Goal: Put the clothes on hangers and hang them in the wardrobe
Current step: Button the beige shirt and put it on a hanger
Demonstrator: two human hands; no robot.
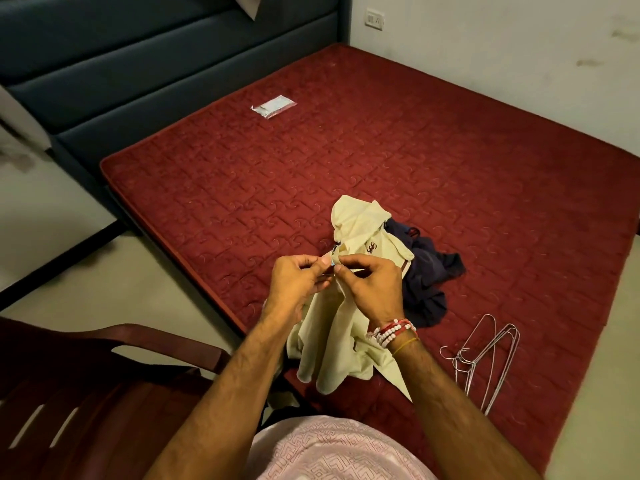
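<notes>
A cream shirt [356, 233] with a small dark emblem hangs between my hands above the red mattress [450, 168]. My left hand [298, 282] and my right hand [370, 289] both pinch the shirt at its upper edge, fingertips almost touching. Part of the shirt drapes down below my wrists, part lies back on the mattress. A dark navy garment [426, 271] lies crumpled just right of the shirt. Several thin wire hangers [485, 355] lie on the mattress to the lower right. No wardrobe is in view.
A small clear plastic packet [273, 106] lies at the far side of the mattress. A dark red plastic chair [86, 386] stands at the lower left. A dark blue padded sofa [138, 71] runs along the back. Pale floor [52, 220] shows on the left.
</notes>
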